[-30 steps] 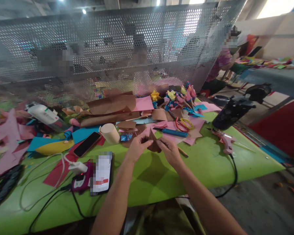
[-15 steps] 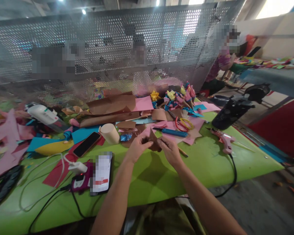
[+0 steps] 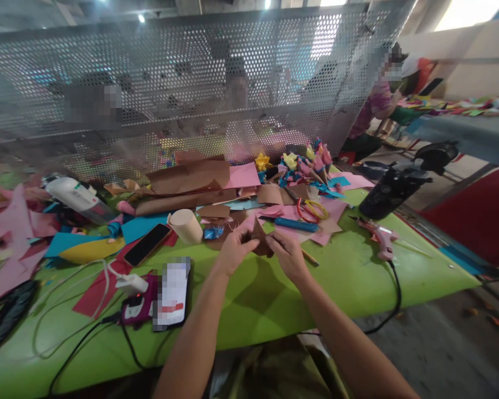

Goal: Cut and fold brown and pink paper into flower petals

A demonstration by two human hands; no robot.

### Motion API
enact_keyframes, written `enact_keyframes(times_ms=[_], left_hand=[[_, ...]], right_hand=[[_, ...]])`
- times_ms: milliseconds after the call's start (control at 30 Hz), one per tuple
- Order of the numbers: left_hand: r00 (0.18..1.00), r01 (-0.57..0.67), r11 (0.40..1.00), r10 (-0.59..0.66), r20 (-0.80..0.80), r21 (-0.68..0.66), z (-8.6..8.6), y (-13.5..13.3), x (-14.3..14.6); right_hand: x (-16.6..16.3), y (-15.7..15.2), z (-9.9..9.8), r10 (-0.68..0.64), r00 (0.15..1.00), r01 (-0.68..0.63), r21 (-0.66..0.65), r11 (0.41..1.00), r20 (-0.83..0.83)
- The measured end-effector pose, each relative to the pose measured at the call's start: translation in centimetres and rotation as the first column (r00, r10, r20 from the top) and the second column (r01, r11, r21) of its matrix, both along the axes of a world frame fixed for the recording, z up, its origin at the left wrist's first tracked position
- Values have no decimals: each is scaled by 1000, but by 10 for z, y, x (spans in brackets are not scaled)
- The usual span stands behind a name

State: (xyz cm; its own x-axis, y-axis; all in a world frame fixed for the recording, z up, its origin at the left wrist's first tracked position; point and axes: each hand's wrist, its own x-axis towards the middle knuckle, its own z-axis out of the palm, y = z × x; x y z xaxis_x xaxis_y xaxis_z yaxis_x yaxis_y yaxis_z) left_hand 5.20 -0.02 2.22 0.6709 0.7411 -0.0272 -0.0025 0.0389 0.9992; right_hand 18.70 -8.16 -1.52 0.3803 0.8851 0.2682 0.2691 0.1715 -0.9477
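A small piece of brown paper is held up between my two hands above the green table. My left hand pinches its left side, while the fingers of my right hand close on its right edge. Just beyond the hands lie a blue utility knife, red-handled scissors and pink paper. Part of a pencil shows beside my right hand. Left of my left hand are a crumpled blue piece and a cream paper roll.
Two phones and a purple power socket with cables lie at left. A pink glue gun and black bottle stand at right. Paper flowers are heaped before the perforated metal screen. A person sits beyond.
Both hands stay almost still, holding the brown paper in nearly the same position. The person at the far right has shifted their head slightly.
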Motion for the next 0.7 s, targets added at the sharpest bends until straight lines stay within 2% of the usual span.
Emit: enact_keyframes(times_ms=[400, 700], left_hand=[[1000, -17, 1000, 17, -8, 12, -2, 0, 1], [994, 56, 996, -50, -97, 66, -4, 3, -1]], right_hand=[[-1, -1, 3, 2, 1000, -2, 6, 1000, 13], [1, -1, 3, -39, 999, 39, 28, 999, 8]])
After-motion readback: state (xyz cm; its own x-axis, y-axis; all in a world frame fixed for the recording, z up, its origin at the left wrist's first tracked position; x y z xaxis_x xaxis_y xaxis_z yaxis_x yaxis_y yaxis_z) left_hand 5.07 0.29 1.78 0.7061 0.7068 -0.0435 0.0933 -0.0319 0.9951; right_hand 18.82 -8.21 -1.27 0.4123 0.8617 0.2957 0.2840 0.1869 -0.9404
